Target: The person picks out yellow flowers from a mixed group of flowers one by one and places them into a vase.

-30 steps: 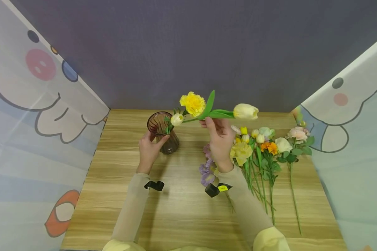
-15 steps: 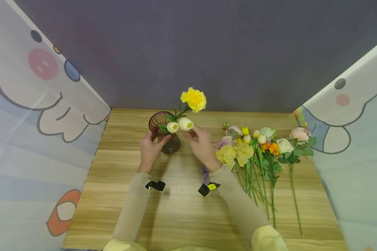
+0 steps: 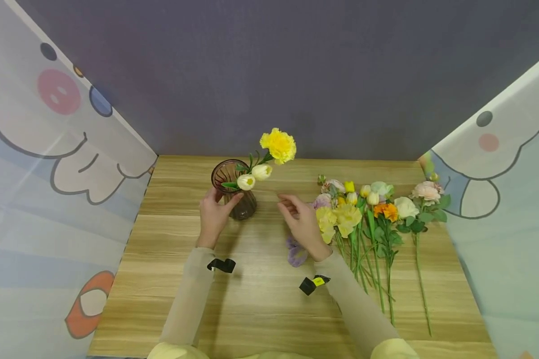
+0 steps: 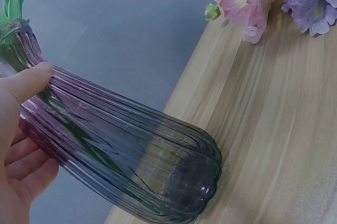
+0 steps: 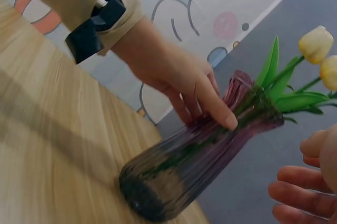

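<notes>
My left hand (image 3: 212, 218) grips the ribbed, purple-tinted glass vase (image 3: 242, 207) just below its flared rim, thumb on the near side. In the left wrist view, green stems (image 4: 100, 153) run down inside the glass toward its base. A yellow carnation (image 3: 278, 146) and two pale yellow tulips (image 3: 262, 172) stand in the vase, leaning right over the rim. My right hand (image 3: 302, 223) is a little to the right of the vase, fingers loosely bent and holding nothing. The right wrist view has its fingers (image 5: 300, 190) apart from the blooms.
Several artificial flowers lie on the right of the wooden table (image 3: 260, 309), among them yellow blooms (image 3: 347, 218), an orange flower (image 3: 386, 212) and a pink rose (image 3: 426, 192). Purple petals (image 3: 296, 253) lie by the right wrist. A grey wall (image 3: 269, 75) stands behind.
My right hand brought a pale tulip leftward to the vase, put its stem in, let go and drew back to the right. The left hand keeps its grip on the vase.
</notes>
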Tool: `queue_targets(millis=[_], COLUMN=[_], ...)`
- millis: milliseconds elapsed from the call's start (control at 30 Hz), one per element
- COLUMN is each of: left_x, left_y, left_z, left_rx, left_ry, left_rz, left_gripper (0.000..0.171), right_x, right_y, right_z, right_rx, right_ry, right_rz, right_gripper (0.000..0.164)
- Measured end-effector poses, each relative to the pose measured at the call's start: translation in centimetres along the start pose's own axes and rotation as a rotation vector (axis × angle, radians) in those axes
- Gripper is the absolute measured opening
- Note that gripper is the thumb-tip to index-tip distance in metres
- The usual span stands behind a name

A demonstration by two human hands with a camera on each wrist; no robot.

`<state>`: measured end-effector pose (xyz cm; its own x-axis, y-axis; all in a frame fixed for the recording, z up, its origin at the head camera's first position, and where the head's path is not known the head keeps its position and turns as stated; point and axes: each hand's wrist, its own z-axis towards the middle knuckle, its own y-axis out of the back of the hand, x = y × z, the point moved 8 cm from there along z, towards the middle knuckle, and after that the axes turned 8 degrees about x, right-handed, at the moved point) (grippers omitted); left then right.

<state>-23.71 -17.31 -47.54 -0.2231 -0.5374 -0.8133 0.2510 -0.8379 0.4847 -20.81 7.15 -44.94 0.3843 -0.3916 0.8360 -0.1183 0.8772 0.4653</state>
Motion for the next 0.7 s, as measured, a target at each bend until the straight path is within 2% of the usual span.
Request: queue_targets(millis=[233,333,567,700], left_x=[0.0,0.0,0.0,0.1], left_y=[0.0,0.0,0.1,0.0], left_z=[0.0,0.0,-0.1,-0.1], left_rx=[-0.005,-0.002,-0.007,0.001], left_ry=[0.000,-0.002,-0.002,0.004], left_rz=[0.019,0.021,0.001,0.001], left_gripper=[0.051,0.051,0.055,0.056], right_x=[2.8,2.4,0.2,-1.2], right_y=[2.9,4.0,6.3,7.8], right_z=[-2.3,-3.2,-5.4,-6.6], right_rx=[-0.074,-0.114,-0.195,-0.272], right_ry=[0.065,0.107,0.087,0.079], right_rz=[-0.049,-0.070,-0.114,-0.162], right_gripper=[0.019,0.019,0.017,0.017])
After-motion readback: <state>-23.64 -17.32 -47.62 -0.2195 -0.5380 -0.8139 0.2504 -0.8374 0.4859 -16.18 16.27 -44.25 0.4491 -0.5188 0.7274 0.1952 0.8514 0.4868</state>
